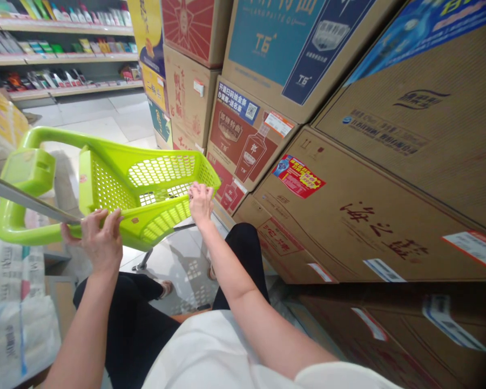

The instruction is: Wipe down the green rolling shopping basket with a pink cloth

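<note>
A lime-green plastic shopping cart (162, 213) with perforated walls stands crosswise in front of me, its looped handle to the left. My left hand (99, 240) is closed over the near rim, close to where the handle joins the basket. A flat grey bar (28, 199) crosses the handle and ends at that hand; whether the hand touches it I cannot tell. Around the rim near the cart's right end, my right hand (201, 202) has its fingers curled. Through the holes, the basket's floor shows only in part.
Stacked cardboard cartons (340, 216) form a wall on the right. At the far left, a store shelf (65, 58) holds bottles and small packages. White plastic-wrapped packs (20, 324) lie at the lower left, and a yellow pack (2, 116) above. Pale tiles (121, 116) cover the floor.
</note>
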The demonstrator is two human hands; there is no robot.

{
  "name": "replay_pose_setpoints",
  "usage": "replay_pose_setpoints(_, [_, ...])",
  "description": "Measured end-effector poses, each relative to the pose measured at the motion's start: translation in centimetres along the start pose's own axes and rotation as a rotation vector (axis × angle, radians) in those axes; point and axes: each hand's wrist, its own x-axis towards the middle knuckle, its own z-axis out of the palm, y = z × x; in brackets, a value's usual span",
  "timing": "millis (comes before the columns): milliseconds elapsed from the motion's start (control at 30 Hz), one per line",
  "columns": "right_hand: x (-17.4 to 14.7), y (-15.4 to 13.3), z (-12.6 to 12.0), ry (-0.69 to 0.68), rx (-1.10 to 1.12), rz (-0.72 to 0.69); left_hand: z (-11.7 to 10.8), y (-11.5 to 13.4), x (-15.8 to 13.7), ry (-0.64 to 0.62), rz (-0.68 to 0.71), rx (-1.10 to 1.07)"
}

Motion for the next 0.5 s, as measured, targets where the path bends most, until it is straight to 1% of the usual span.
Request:
replay_pose_setpoints(67, [1.5, 1.5, -0.7, 0.000, -0.042, 0.069, 0.3, 0.1, -0.1, 0.010, -0.006, -0.006])
replay_pose_setpoints(100, [1.9, 1.8, -0.8, -0.002, -0.056, 0.091, 0.4, 0.1, -0.1, 0.015, -0.006, -0.006])
replay_pose_setpoints(167, [2.0, 1.1, -0.8, -0.018, -0.065, 0.107, 0.8, 0.2, -0.2, 0.020, -0.002, -0.006])
replay_pose_setpoints(233, [1.2, -1.0, -0.4, -0.036, -0.047, 0.101, 1.0, 0.6, -0.1, 0.019, -0.009, -0.006])
replay_pose_setpoints(333, [-1.3, -5.6, 0.5, -0.069, 0.027, 0.055, 1.2, 1.4, 0.1, 0.028, -0.046, -0.005])
replay_pose_setpoints(400, [-3.1, -8.6, 0.7, -0.109, 0.085, -0.007, 1.3, 1.9, 0.2, 0.042, -0.072, -0.011])
replay_pose_setpoints(467, [-4.4, -10.7, 0.5, -0.145, 0.104, -0.064, 1.2, 2.2, 0.2, 0.047, -0.088, -0.049])
replay_pose_setpoints(500, [-4.7, -11.2, 0.3, -0.165, 0.103, -0.085, 1.1, 2.2, 0.0, 0.029, -0.093, -0.104])
